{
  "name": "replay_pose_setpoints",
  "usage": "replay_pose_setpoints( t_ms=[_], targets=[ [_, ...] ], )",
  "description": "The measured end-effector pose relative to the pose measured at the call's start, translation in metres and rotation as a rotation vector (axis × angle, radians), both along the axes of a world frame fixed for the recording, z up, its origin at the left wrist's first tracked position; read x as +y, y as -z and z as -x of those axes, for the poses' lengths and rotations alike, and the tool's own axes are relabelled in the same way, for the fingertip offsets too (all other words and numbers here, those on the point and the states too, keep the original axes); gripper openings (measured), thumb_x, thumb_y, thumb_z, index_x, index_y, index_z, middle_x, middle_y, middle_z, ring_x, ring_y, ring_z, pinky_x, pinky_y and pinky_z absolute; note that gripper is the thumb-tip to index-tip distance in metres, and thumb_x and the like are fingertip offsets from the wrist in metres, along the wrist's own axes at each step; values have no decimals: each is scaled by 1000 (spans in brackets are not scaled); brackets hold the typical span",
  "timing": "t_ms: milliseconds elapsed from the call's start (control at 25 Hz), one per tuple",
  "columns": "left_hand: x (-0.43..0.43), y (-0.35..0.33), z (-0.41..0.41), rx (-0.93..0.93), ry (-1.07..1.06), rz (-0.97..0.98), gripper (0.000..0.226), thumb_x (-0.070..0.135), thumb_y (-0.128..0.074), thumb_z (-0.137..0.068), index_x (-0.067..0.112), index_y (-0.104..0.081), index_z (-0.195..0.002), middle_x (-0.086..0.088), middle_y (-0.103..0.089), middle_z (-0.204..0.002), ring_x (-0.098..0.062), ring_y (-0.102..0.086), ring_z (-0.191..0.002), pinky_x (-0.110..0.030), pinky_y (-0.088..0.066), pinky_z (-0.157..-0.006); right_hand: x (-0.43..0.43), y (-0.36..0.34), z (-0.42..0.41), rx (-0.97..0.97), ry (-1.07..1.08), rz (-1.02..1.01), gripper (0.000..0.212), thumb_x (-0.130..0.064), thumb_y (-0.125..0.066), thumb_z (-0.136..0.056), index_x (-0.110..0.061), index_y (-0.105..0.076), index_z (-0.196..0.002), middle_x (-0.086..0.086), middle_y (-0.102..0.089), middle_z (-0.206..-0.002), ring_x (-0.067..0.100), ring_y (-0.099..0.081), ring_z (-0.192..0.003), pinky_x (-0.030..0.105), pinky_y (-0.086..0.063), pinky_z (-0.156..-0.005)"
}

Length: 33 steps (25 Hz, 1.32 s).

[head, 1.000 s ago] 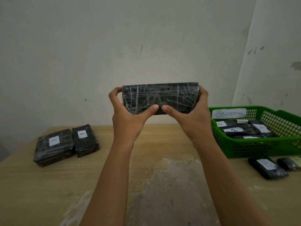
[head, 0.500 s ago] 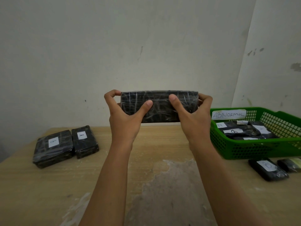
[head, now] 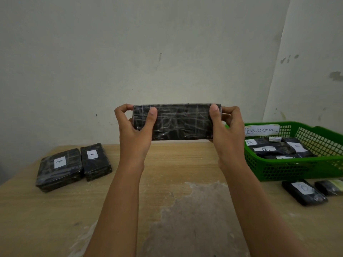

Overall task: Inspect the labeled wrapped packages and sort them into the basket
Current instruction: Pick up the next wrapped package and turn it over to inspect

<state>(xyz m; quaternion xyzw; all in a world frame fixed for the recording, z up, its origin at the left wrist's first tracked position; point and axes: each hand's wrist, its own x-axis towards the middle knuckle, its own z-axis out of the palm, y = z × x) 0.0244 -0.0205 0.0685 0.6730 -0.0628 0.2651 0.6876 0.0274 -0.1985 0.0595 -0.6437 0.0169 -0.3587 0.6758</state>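
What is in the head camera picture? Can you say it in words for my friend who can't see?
A person's left hand and right hand hold a black wrapped package up by its ends above a wooden table. At right, a green basket tagged ABNORMAL holds more labeled packages; a package marked A lies at left.

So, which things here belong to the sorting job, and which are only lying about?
For the job: wrapped package held by left hand and right hand; green basket with packages inside; package 8 and package A at far left; labelled package before the basket.
Only there: wooden table; worn patch; small dark item at far right, unclear.
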Motion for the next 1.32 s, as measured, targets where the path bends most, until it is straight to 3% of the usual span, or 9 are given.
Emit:
replay_pose_setpoints(
  t_ms=[200, 400, 560, 760, 840, 960, 1080, 1200, 1320],
  targets=[
    [11, 0, -6, 37, 177, 39, 14, 32, -51, -105, 37, -45, -116, 14, -76, -89, 1, -71, -83, -34, -59, -87, -14, -1, 0, 10, -45, -25, 27, -53, -67, -91, -28, -58, -101, -3, -71, -111, 19, -71, -100, 49, -62, -83],
    [9, 1, -6, 38, 133, 45, 15, 32, -51, -105, 37, -44, -117, 7, -76, -103, -4, -71, -91, -36, -59, -91, -24, -1, 3, 67, -181, 136, 78, -54, -90, -58, -25, -52, -120, -8, -64, -120, 18, -71, -104, 37, -64, -80],
    [10, 3, -3, 46, 165, -63, 54, 39, -72, -88, 42, -34, -127, 3, -65, -120, -5, -69, -99, -30, -58, -85, -19, 1, 1, 50, -85, 213, 84, -61, -90, -51, -31, -51, -119, -15, -61, -118, 19, -67, -110, 42, -60, -88],
    [18, 8, -9, 26, 110, -99, 80, 23, -85, -78, 44, -28, -130, -6, -53, -137, -23, -61, -118, -28, -56, -81, -23, -6, 9, 36, -336, 137, 56, -23, -82, -81, -22, -51, -128, -6, -62, -131, 18, -73, -102, 35, -64, -81],
    [20, 8, -9, 33, 109, -87, 80, 31, -86, -76, 47, -29, -129, -7, -49, -142, -26, -57, -125, -34, -57, -89, -29, -6, 9, 32, -412, 104, 49, -8, -74, -88, -21, -51, -129, 0, -62, -134, 18, -74, -102, 36, -63, -81],
    [17, 4, -6, 131, 129, -88, 85, 74, -65, -68, 48, -27, -139, 0, -48, -147, -26, -51, -133, -51, -47, -109, -31, -5, 9, -13, -428, 137, 59, 4, -70, -89, -30, -51, -133, -1, -63, -133, 17, -70, -112, 34, -61, -88],
    [11, -1, -1, 258, 185, 36, 73, 81, -44, -77, 41, -42, -138, 9, -60, -129, -24, -59, -123, -46, -50, -105, -29, -7, 10, -72, -395, 195, 66, 11, -66, -89, -32, -54, -137, -8, -64, -131, 7, -63, -121, 29, -53, -103],
    [8, -1, -1, 161, 240, 170, 31, 42, -64, -95, 29, -57, -122, 4, -65, -116, -23, -65, -118, -40, -55, -102, -25, -6, 9, -54, -342, 269, 74, -6, -75, -87, -34, -46, -149, -14, -60, -140, 0, -53, -131, 22, -44, -107],
    [6, 2, -3, 46, 248, 145, 29, 22, -70, -94, 24, -58, -120, -6, -62, -128, -19, -62, -120, -37, -54, -104, -15, -5, 10, 52, -296, 213, 98, -56, -81, -65, -38, -39, -152, -12, -54, -146, 14, -49, -136, 39, -43, -111]
  ],
)
